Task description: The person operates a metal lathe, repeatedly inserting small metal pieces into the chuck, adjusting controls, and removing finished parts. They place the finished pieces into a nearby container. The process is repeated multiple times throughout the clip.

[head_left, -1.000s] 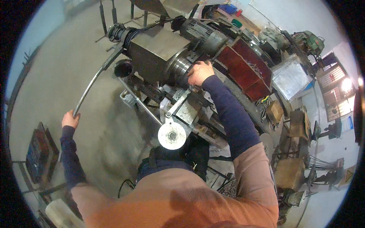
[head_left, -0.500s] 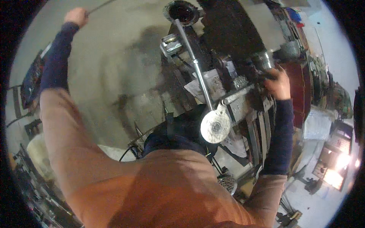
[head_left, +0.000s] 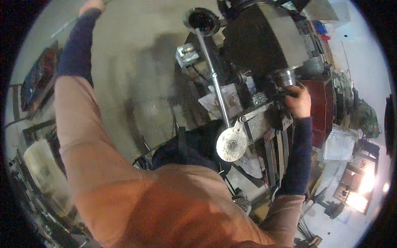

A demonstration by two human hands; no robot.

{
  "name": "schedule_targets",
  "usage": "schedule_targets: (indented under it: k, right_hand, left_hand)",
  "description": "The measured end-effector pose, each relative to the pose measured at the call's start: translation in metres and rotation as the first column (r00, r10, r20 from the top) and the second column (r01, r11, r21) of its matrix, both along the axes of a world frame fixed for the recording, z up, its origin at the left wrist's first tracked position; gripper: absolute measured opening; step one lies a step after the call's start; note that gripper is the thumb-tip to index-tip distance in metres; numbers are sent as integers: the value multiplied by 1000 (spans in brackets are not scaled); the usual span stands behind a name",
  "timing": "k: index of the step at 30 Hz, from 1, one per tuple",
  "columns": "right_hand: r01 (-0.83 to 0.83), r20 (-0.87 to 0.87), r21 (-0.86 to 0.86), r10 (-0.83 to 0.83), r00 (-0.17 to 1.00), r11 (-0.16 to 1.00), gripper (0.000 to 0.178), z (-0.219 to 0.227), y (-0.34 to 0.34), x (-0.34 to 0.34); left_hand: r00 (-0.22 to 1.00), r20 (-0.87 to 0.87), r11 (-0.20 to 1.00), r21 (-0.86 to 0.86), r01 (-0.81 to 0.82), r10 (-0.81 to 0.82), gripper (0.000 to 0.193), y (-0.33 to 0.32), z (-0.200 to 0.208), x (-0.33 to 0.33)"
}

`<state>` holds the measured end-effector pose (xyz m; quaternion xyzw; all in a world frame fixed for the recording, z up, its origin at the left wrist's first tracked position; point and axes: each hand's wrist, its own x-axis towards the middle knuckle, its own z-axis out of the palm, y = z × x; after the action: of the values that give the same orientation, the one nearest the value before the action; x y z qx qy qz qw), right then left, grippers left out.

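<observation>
My left hand (head_left: 93, 5) is at the top left, partly cut off by the frame's edge. Its fingers are closed around a thin rod (head_left: 64, 29), whose pale end shows to the left of my wrist. On the right, my right hand (head_left: 301, 101) curls its fingers against a dark part of a machine, just below a shiny metal cylinder (head_left: 286, 77). What those fingers grip is hidden. Between my arms, a steel bar (head_left: 215, 80) runs down from a dark round cup (head_left: 202, 20) to a worn, pale disc (head_left: 232, 144).
A large dark machine body (head_left: 254, 39) stands beyond my right hand. A small metal box (head_left: 187, 55) and a stained paper (head_left: 225, 101) lie near the bar. Further right are a dark red panel (head_left: 320, 108) and a clear-wrapped package (head_left: 340, 142).
My left hand has moved up and slightly right, and the rod now shows left of the wrist. My right hand has shifted slightly down, staying by the metal cylinder. The view has shifted a little.
</observation>
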<state>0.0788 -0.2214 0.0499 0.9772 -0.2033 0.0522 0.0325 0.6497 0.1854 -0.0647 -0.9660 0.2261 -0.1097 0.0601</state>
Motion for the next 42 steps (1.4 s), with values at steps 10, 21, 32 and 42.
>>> schedule_targets:
  k: [10,21,32,42]
  right_hand:
    - [85,85,-38,-82,993,996,36,8,19,-12]
    - [371,396,166,-407,823,914,46,14,88,-233]
    - [809,282,313,-862,422,499,39,-70,161,-474]
    - [981,-318,-144,-933,-170,-130,47,-134,151,-692]
  left_hand:
    - [976,-159,971,-167,-172,146,40,-9,23,-129]
    - [814,-422,873,-448,194,-398,43,-165,-151,-222]
    - [835,-278,863,38,504,-475,24,-228,-165,-189]
    - [375,-712,572,-701,-426,-593,38,-174,-120,-195]
